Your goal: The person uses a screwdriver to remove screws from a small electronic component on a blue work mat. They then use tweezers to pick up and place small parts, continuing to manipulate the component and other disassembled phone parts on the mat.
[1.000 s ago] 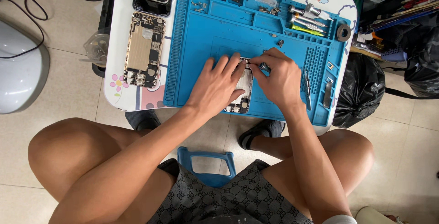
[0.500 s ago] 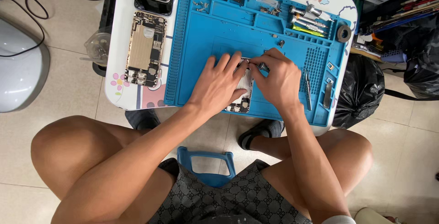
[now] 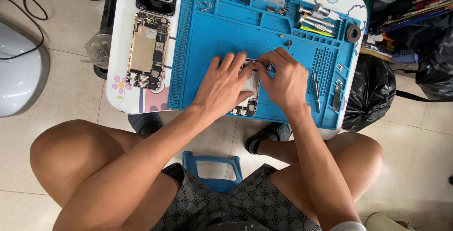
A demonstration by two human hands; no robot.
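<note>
Head view: we press our left hand (image 3: pixel 225 85) flat, fingers spread, on the opened grey phone chassis (image 3: pixel 249 100) near the front edge of the blue silicone repair mat (image 3: pixel 226 23). Our right hand (image 3: pixel 283 77) pinches a small silver tool tip (image 3: pixel 267 66) at the chassis top, fingers curled tight. Best to keep the chassis pinned and the tool upright. A second opened phone body (image 3: pixel 145 50) lies on the white table's (image 3: pixel 118 94) left side.

Your hands, left (image 3: pixel 222 87) and right (image 3: pixel 285 82), rest side by side on the opened phone (image 3: pixel 247 100) at the middle of the work mat (image 3: pixel 226 21). Left of the mat, on the tabletop (image 3: pixel 123 94), lies a second opened phone (image 3: pixel 146 51); tweezers (image 3: pixel 315 89) lie just right of your right hand.
</note>
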